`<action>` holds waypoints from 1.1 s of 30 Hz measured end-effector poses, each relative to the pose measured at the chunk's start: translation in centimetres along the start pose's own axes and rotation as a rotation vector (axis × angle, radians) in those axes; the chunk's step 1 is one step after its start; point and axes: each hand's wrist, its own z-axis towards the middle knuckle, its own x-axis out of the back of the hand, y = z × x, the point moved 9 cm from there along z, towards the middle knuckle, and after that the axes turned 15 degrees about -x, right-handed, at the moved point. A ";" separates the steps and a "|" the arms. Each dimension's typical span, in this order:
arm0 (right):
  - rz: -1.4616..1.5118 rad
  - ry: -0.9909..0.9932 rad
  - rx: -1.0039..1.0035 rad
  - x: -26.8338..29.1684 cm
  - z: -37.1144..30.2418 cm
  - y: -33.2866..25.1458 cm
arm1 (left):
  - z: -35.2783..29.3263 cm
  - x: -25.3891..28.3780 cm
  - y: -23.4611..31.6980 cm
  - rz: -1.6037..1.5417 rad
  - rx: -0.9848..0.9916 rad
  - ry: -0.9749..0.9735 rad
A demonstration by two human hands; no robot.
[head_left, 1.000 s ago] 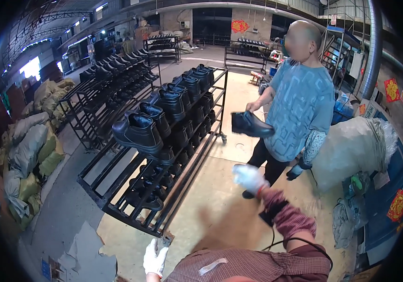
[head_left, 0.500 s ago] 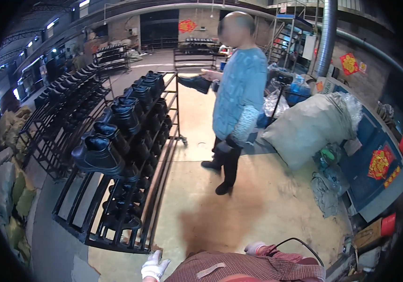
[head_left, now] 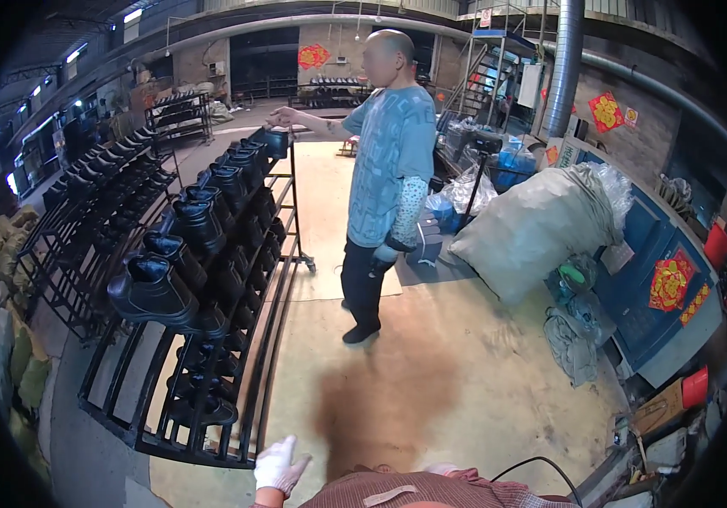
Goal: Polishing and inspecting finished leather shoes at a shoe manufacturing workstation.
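My left hand (head_left: 280, 467), in a white glove, is raised near the close end of a black metal shoe rack (head_left: 240, 453). Its fingers are spread and hold nothing. Only a sliver of my gloved right hand (head_left: 441, 467) shows past my brown striped clothing, so its fingers are hidden. Black shoes (head_left: 153, 292) stand in rows on the rack's tiers, the nearest high above my left hand. At the rack's far end a co-worker (head_left: 389, 169) in a blue top stretches an arm to a black shoe (head_left: 275, 142) on the top tier.
Left of the rack stands another rack of dark shoes (head_left: 96, 199), with piled sacks (head_left: 8, 339) beside it. A large stuffed sack (head_left: 537, 229) leans against a blue panel (head_left: 634, 305) on the right. A black cable (head_left: 541, 460) curves near my right side. Pale boards (head_left: 499, 381) cover the floor.
The co-worker has brought the shoe from beside the rack onto its far top end. My left hand has risen slightly, and my right hand has slipped mostly out of sight.
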 end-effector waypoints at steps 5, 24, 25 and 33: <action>-0.158 -0.085 0.050 -4.7 3.5 2.8 | -8.4 7.8 -3.3 0.189 0.133 0.733; -0.171 0.156 0.140 3.2 -0.9 -4.2 | -15.5 16.3 -16.5 -0.258 0.529 1.407; -0.162 0.156 0.136 2.8 -1.3 -3.8 | -15.8 16.3 -16.6 -0.287 0.510 1.400; 0.071 -0.102 -0.096 -3.5 -5.6 -1.5 | -16.0 16.6 -17.9 -0.119 0.658 1.294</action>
